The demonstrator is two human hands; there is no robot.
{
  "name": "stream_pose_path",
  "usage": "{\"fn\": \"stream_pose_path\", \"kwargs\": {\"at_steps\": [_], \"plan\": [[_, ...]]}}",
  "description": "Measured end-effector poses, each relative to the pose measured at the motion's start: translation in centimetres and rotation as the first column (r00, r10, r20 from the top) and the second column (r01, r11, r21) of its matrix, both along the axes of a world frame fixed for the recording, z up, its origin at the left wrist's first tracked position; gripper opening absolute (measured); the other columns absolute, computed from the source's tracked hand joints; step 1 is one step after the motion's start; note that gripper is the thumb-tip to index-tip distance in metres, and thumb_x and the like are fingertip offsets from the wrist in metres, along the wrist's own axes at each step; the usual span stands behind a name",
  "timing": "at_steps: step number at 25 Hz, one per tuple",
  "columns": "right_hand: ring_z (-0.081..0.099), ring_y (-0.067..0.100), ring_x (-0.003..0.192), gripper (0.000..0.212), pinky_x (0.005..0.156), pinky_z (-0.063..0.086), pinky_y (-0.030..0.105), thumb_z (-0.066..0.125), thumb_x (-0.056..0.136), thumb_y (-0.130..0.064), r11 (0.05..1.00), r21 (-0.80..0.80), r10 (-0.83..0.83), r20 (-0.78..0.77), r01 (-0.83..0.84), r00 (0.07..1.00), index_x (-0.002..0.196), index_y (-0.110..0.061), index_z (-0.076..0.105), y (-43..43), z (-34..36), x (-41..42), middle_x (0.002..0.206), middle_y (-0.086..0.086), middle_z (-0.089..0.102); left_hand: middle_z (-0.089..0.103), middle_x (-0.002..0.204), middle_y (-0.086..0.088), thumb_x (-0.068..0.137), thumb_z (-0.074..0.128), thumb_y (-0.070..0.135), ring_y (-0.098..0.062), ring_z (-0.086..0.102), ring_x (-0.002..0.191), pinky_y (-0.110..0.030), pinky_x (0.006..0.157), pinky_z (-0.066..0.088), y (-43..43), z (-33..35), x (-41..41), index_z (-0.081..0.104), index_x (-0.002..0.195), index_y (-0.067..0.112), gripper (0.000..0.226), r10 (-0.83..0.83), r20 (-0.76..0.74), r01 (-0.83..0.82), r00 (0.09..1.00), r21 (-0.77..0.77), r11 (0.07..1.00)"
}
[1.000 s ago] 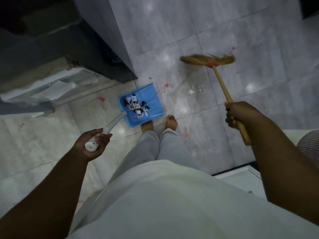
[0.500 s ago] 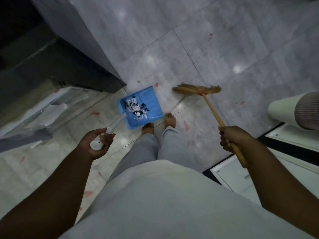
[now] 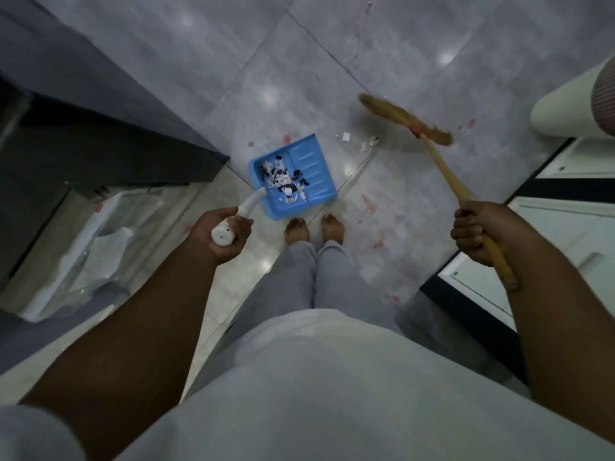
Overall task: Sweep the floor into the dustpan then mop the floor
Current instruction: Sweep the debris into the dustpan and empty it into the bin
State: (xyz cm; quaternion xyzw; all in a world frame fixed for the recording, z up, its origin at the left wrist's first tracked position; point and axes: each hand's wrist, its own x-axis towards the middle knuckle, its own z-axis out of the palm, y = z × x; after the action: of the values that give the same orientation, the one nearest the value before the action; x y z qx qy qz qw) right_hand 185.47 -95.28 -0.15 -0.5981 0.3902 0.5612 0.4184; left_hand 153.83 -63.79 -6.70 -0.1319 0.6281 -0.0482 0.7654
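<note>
A blue dustpan (image 3: 311,164) rests on the grey tiled floor (image 3: 206,58) just ahead of my bare feet, with black and white paper scraps piled at its back. My left hand (image 3: 223,235) is shut on the dustpan's white handle. My right hand (image 3: 479,230) grips the wooden stick of a straw broom (image 3: 404,118), whose bristle head hovers to the right of the pan. A few white scraps (image 3: 362,144) lie on the floor between the pan and the broom head. Red stains (image 3: 367,200) dot the tiles.
A dark cabinet base (image 3: 116,151) runs along the left, with clear plastic wrapping (image 3: 100,234) lying beside it. A white appliance (image 3: 565,214) with a dark edge stands on the right, and a cream cylinder (image 3: 572,108) lies at upper right.
The broom head has swung from beside the dustpan's mouth out to the right and further away. The view has tilted, and loose white scraps show again on the floor. The dustpan stays in place.
</note>
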Motion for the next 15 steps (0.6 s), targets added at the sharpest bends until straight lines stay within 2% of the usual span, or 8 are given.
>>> {"fn": "stream_pose_path", "kwargs": {"at_steps": [2, 6, 10, 15], "plan": [[0.029, 0.003, 0.029, 0.035, 0.025, 0.022, 0.016, 0.035, 0.102, -0.026, 0.996, 0.013, -0.084, -0.034, 0.084, 0.996, 0.068, -0.018, 0.038, -0.7, -1.2, -0.5, 0.04, -0.008, 0.033, 0.046, 0.054, -0.003, 0.089, 0.054, 0.014, -0.009, 0.048, 0.035, -0.018, 0.035, 0.046, -0.3, -0.5, 1.7, 0.045, 0.105, -0.004, 0.026, 0.003, -0.017, -0.003, 1.0, 0.003, 1.0], [0.028, 0.004, 0.03, 0.034, 0.025, 0.022, 0.017, 0.034, 0.102, -0.025, 0.984, 0.003, -0.177, -0.066, 0.177, 0.982, 0.069, -0.018, 0.038, -1.3, -3.2, -2.1, 0.041, -0.007, 0.032, 0.047, 0.056, -0.005, 0.097, 0.049, 0.017, -0.011, 0.049, 0.034, -0.019, 0.035, 0.047, -1.2, -0.6, 5.6, 0.044, 0.112, -0.006, 0.029, 0.054, -0.048, -0.052, 0.997, 0.039, 0.998], [0.027, 0.005, 0.029, 0.036, 0.026, 0.02, 0.014, 0.034, 0.103, -0.025, 0.992, -0.017, -0.123, -0.111, 0.122, 0.986, 0.067, -0.017, 0.038, -0.7, -3.3, -4.3, 0.04, -0.006, 0.031, 0.046, 0.061, -0.006, 0.095, 0.047, 0.009, -0.013, 0.048, 0.034, -0.019, 0.035, 0.046, -1.2, -0.4, 9.0, 0.041, 0.115, 0.002, 0.022, 0.098, -0.064, -0.092, 0.993, 0.089, 0.992], [0.029, 0.006, 0.028, 0.038, 0.025, 0.021, 0.012, 0.039, 0.101, -0.029, 0.999, 0.042, -0.024, -0.222, 0.034, 0.975, 0.066, -0.015, 0.043, -4.1, 0.4, -5.6, 0.041, -0.005, 0.033, 0.044, 0.069, -0.002, 0.094, 0.048, 0.007, -0.013, 0.048, 0.033, -0.019, 0.035, 0.046, -1.8, -0.1, 10.4, 0.041, 0.114, 0.002, 0.022, 0.095, -0.086, -0.085, 0.992, 0.112, 0.99]]}}
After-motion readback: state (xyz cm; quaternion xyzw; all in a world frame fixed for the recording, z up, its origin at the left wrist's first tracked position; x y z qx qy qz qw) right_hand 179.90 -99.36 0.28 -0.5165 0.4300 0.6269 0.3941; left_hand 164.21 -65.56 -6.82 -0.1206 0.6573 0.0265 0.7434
